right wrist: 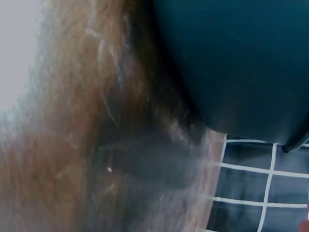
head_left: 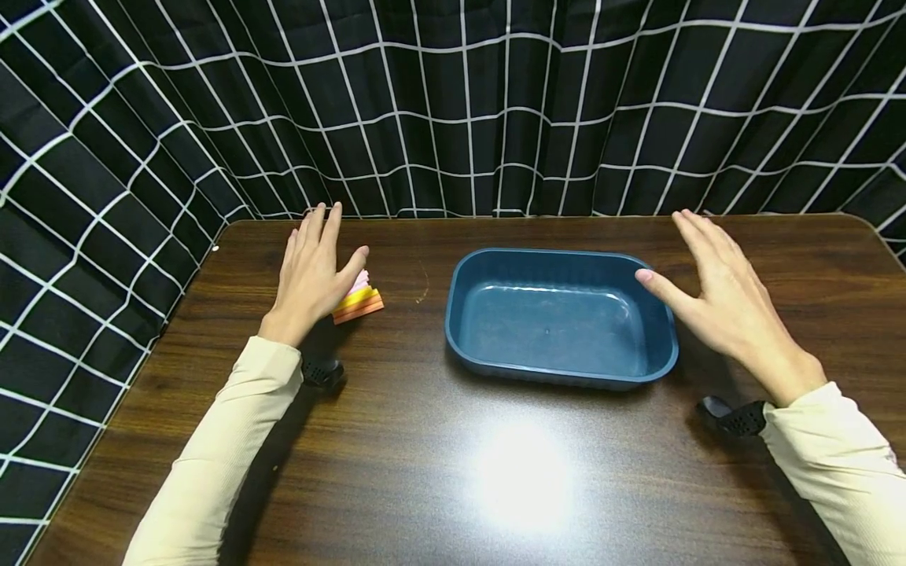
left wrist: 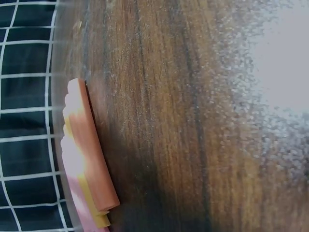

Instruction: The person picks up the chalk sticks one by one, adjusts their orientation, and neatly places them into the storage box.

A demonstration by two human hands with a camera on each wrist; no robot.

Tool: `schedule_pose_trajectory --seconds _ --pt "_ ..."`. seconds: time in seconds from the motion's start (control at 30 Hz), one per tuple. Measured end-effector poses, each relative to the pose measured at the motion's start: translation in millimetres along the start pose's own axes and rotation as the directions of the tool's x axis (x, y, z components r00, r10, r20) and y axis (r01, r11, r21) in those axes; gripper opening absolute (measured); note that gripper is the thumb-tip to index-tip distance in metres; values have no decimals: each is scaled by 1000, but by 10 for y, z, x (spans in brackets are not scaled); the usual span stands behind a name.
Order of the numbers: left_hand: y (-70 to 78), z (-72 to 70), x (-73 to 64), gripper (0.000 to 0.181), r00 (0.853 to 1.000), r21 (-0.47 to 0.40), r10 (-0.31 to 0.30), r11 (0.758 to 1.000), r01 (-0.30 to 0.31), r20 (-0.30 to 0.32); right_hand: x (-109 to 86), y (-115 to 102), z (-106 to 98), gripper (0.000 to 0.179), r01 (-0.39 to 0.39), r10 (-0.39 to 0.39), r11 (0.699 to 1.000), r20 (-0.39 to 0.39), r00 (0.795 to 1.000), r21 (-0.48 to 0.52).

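My left hand [head_left: 307, 275] hovers at the left side of the table with its fingers straight and thumb spread, holding nothing. Just right of it, partly hidden behind the hand, lies a small stack of orange, yellow and pink sticks [head_left: 359, 306] that look like modelling clay. The left wrist view shows the ridged sticks [left wrist: 94, 150] side by side. A blue rectangular plastic bin [head_left: 559, 376] stands right of the middle with nothing in it. Beside its right end is my right hand [head_left: 729, 303], fingers extended; the thumb overlaps the rim, and whether it touches I cannot tell.
The brown wooden table [head_left: 396, 440] carries a bright light reflection in front of the bin. A black curtain with white grid lines [head_left: 439, 102] hangs along the back and left edges. Dark devices [head_left: 322, 372] are strapped on both wrists.
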State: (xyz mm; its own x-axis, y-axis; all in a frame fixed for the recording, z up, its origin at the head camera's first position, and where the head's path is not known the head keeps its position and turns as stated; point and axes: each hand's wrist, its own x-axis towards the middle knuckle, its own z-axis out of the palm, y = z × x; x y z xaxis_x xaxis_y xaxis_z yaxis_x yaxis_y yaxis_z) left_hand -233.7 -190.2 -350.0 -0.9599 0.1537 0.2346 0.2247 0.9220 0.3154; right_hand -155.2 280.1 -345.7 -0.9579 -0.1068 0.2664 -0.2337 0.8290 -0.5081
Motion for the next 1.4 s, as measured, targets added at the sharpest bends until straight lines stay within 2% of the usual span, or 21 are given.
schedule_pose_trajectory --seconds 0.37,0.57,0.77,0.9,1.1,1.23,1.4 --pt "0 -19 -61 74 999 -24 13 1000 -12 43 -54 -24 63 81 -16 9 992 60 998 121" --pt "-2 -30 -94 74 998 -37 25 999 -23 57 -61 0 96 80 -78 59 985 126 990 155" --pt "6 -42 -140 74 997 -42 49 998 -46 60 -76 19 139 80 -152 110 968 207 972 199" --pt "13 -44 -169 74 996 -56 55 997 -51 69 -98 26 172 81 -176 124 960 232 965 217" --pt "28 -42 -232 71 993 -95 89 992 -81 80 -138 48 238 80 -158 94 942 220 971 296" --pt "33 -34 -265 69 988 -119 116 987 -104 98 -175 53 288 77 -111 60 951 178 982 289" --pt "24 -32 -291 67 987 -129 121 986 -106 109 -204 46 338 74 -28 -1 960 107 994 278"
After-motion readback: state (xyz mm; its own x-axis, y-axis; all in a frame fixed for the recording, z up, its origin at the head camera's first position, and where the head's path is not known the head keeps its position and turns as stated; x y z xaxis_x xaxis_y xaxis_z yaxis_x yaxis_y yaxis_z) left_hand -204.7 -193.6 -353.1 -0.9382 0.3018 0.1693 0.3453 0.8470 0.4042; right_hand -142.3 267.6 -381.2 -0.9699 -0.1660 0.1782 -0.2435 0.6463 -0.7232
